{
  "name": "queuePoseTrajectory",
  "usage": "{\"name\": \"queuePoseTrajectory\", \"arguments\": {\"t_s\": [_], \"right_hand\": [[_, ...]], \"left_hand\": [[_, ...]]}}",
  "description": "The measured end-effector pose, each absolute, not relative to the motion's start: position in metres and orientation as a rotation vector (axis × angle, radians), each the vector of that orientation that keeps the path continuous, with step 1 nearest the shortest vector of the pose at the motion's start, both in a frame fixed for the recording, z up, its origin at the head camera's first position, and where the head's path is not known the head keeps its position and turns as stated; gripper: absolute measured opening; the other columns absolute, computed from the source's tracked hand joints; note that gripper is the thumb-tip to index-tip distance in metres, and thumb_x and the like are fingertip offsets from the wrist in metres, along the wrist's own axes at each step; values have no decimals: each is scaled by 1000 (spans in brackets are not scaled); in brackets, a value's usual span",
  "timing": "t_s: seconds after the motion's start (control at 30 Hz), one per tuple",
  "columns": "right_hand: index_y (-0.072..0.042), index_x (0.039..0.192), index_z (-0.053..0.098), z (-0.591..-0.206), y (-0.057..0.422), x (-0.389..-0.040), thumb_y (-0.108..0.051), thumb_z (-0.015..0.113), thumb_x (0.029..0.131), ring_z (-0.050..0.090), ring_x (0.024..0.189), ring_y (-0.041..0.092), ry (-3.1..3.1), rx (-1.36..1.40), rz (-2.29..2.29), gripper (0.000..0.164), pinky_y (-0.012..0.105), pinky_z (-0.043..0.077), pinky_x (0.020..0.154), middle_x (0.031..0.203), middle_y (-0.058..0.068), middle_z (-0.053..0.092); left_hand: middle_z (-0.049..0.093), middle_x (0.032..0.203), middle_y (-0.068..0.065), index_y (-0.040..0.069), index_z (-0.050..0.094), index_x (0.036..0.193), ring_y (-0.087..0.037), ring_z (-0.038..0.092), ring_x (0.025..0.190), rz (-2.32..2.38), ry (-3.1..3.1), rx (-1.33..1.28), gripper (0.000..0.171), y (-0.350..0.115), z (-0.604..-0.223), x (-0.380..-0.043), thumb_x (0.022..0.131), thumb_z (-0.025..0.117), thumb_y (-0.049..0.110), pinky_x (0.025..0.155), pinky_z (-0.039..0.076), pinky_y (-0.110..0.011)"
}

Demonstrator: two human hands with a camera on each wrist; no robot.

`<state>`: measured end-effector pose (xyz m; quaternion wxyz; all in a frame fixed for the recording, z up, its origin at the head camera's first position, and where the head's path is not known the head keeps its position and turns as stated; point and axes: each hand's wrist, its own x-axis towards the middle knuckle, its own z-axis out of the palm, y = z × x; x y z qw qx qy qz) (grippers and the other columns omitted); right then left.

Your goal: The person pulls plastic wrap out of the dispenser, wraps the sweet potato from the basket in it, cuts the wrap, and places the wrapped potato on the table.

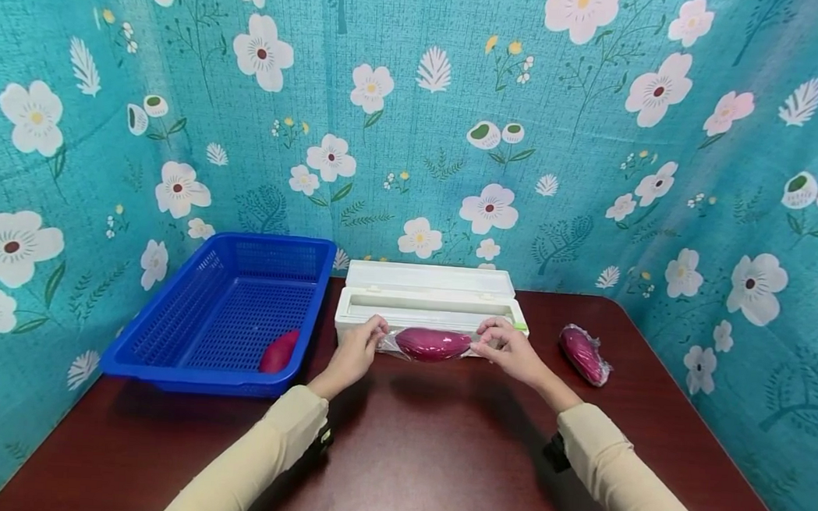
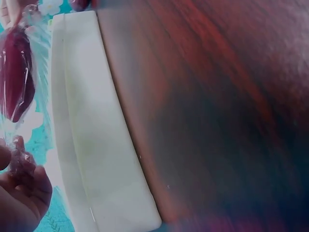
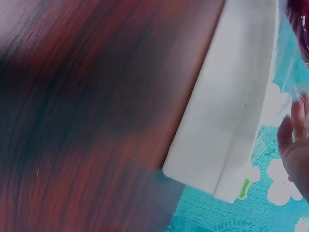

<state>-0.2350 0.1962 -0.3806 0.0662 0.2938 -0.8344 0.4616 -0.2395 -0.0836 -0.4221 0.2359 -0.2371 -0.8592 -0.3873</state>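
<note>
A purple eggplant-like vegetable (image 1: 433, 344) in clear plastic wrap hangs between both hands, in front of the white wrap dispenser box (image 1: 364, 300). My left hand (image 1: 355, 352) pinches the gathered film at its left end. At its right end my right hand (image 1: 511, 354) pinches the film. In the left wrist view the wrapped vegetable (image 2: 17, 75) shows upright beside the box (image 2: 101, 116), with bunched film in the left fingers. The right wrist view has the right hand (image 3: 297, 150) at the edge, film stretching above it.
A blue plastic basket (image 1: 215, 380) stands on the left of the dark red table (image 1: 432, 460), one purple vegetable (image 1: 280, 352) inside. Another wrapped one (image 1: 584, 354) lies on the right. The box's lid (image 1: 430, 277) is raised. Behind hangs a flowered teal cloth (image 1: 416, 131).
</note>
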Motion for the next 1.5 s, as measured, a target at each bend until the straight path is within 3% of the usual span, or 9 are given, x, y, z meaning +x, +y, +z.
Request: {"name": "queuePoseTrajectory", "arguments": {"t_s": [0.1, 0.2, 0.33, 0.5, 0.67, 0.87, 1.07, 1.33, 1.5], "right_hand": [[6, 70, 57, -380, 197, -237, 1, 63, 80, 47, 56, 15, -2533, 786, 1473, 12, 25, 41, 48, 75, 20, 57], [9, 88, 57, -379, 198, -238, 2, 63, 80, 47, 50, 16, -2524, 744, 1519, 12, 28, 42, 44, 70, 21, 58], [11, 107, 56, -381, 197, -240, 6, 57, 83, 52, 60, 21, -2509, 844, 1525, 25, 29, 44, 48, 87, 24, 62], [11, 105, 60, -393, 196, -249, 4, 56, 84, 52, 70, 12, -2517, 944, 1444, 23, 24, 45, 56, 92, 19, 63], [6, 106, 62, -411, 200, -261, -6, 68, 77, 52, 68, 8, -2599, 979, 1300, 32, 23, 46, 58, 87, 11, 65], [8, 105, 62, -420, 201, -267, -3, 64, 80, 53, 66, 8, -2621, 1079, 1199, 28, 23, 45, 56, 90, 15, 66], [10, 104, 62, -423, 201, -272, 4, 61, 80, 57, 76, 14, -2617, 1147, 1134, 24, 22, 45, 60, 96, 19, 64], [9, 95, 66, -432, 201, -278, 10, 60, 78, 48, 64, 7, -2606, 1239, 1049, 18, 22, 42, 54, 79, 12, 66], [8, 89, 68, -435, 200, -279, 8, 62, 77, 56, 68, 11, -2551, 1298, 976, 14, 26, 47, 60, 76, 10, 66]], "left_hand": [[60, 76, -4, 8, 62, 90, -15, 51, 69, -1088, -2398, -727, 12, -85, -423, -240, 86, 54, -1, 62, 42, -29], [61, 85, -6, 5, 63, 98, -17, 50, 72, -1126, -2404, -780, 17, -86, -425, -241, 82, 63, 7, 63, 41, -29], [57, 80, -5, 4, 60, 103, -13, 44, 64, -1191, -2388, -763, 32, -86, -425, -242, 74, 72, 11, 57, 37, -26], [51, 68, -2, 6, 62, 107, -13, 46, 63, -1159, -2403, -713, 27, -86, -427, -244, 80, 66, 9, 58, 39, -26], [62, 84, -6, 5, 67, 105, -19, 55, 79, -1063, -2438, -718, 23, -84, -430, -244, 83, 63, 11, 70, 44, -32], [60, 78, -4, 5, 70, 97, -19, 56, 75, -926, -2490, -687, 19, -80, -434, -245, 80, 65, 13, 65, 43, -30], [63, 80, -6, 4, 71, 94, -20, 59, 78, -872, -2546, -675, 18, -76, -431, -249, 80, 65, 15, 67, 45, -31], [67, 85, -6, 4, 72, 90, -20, 61, 83, -850, -2652, -636, 14, -73, -433, -254, 80, 66, 12, 70, 47, -32], [68, 83, -5, 6, 73, 86, -18, 62, 82, -820, -2685, -601, 11, -72, -434, -253, 77, 68, 11, 67, 47, -30]]}}
